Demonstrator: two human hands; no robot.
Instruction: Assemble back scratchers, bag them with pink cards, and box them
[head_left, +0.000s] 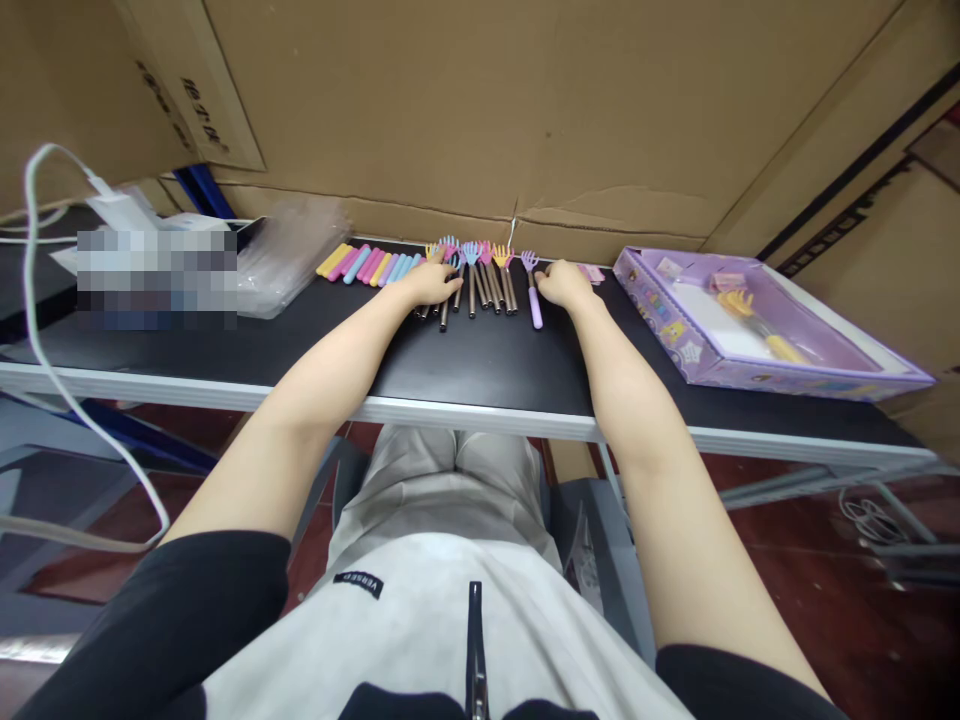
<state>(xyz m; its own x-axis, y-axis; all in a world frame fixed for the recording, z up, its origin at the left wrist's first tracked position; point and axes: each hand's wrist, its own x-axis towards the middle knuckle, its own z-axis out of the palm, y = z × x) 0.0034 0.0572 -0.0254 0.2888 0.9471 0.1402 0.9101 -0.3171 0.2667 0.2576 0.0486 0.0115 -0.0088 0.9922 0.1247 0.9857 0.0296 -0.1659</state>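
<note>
Claw-headed back scratchers (472, 280) with metal rods lie in a cluster at the table's back middle, their heads blue, pink, orange and purple. My left hand (433, 284) rests over the cluster's left end, thumb and fingers apart. Right of the cluster lies one purple back scratcher (535, 308) with a purple grip. Close beside its rod is my right hand (568, 286), fingers curled; what they hold, if anything, is hidden. Small pink cards (592, 273) show just behind that hand. Several coloured grips (367, 264) lie in a row left of my left hand.
On the right stands an open purple box (705, 365) with an orange-yellow back scratcher (761, 325) inside. Clear plastic bags (289, 255) lie at the left, beside a blurred-out patch and a white charger (127, 210) with a cable. Cardboard walls (480, 110) enclose the table's back.
</note>
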